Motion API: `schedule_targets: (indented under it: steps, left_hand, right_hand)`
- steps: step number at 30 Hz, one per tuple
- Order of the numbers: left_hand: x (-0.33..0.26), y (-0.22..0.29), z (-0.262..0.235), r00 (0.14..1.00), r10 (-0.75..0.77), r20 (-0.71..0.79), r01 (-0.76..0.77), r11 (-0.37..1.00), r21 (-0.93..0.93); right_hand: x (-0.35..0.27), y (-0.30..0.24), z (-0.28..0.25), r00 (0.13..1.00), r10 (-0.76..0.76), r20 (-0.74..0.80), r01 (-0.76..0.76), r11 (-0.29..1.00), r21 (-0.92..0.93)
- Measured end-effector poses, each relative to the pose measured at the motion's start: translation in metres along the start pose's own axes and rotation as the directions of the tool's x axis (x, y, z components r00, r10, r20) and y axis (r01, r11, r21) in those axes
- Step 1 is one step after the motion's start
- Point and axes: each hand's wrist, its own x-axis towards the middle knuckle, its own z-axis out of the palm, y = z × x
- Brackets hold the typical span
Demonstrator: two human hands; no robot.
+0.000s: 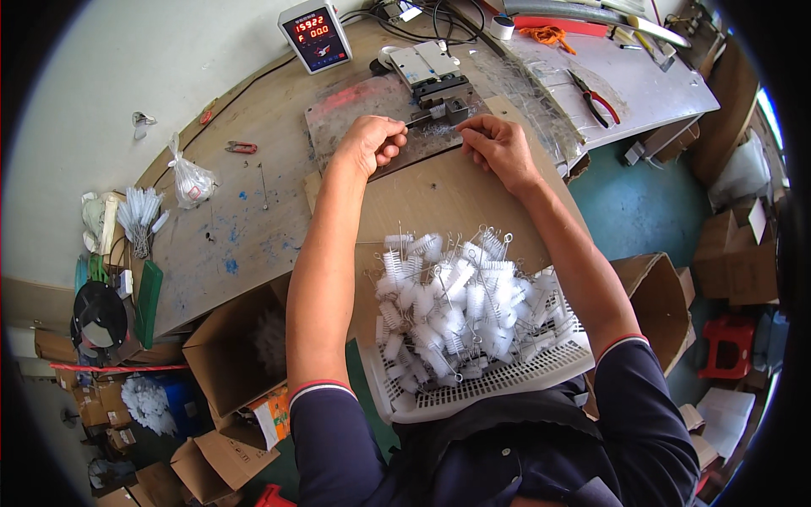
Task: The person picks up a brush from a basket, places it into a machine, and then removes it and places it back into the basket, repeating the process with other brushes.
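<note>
- The left hand (372, 144) was held with thumb and forefinger closed on what appeared to be a thin dark rod, pointed toward the fixture; if pinched loosely, the rod could be let slip.
- The right hand (498, 148) was held with its fingers drawn narrow; whether the fingertips met or held a wire could not be told.
- Between and just beyond the fingertips, a small metal fixture (457, 111) was seen; skin could be nipped if its parts were moved while fingers were so near.
- Pale bits were scattered below it on the base plate (346, 118); a part could be seated badly if they were caught underneath.
- On the near side, between the forearms, white brushes (465, 296) with wire loops were heaped in a white basket (486, 395); with loops tangled, several could be dragged out together.
- The heap was piled high, so brushes could be spilled if knocked by a forearm.
- Far left, a display box (317, 38) was wired by cables, which could be snagged.
</note>
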Motion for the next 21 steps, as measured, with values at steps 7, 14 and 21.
schedule_targets:
  steps: [7, 14, 21]
  left_hand:
    - [0.0053, 0.0001, 0.0052, 0.999, 0.034, 0.022, -0.035, 0.998, 0.060]
    - [0.0046, -0.0013, 0.0080, 0.999, 0.052, -0.012, -0.051, 0.996, 0.068]
    - [0.0024, -0.0008, 0.0088, 0.998, 0.065, -0.022, -0.064, 0.996, 0.067]
  right_hand:
    - [0.0006, 0.0007, 0.0002, 1.000, 0.003, -0.002, -0.003, 1.000, 0.005]
    - [0.0000, -0.0008, -0.0016, 1.000, 0.002, -0.001, -0.002, 1.000, -0.003]
    - [0.0002, -0.0007, -0.0005, 1.000, -0.001, 0.005, 0.000, 1.000, 0.017]
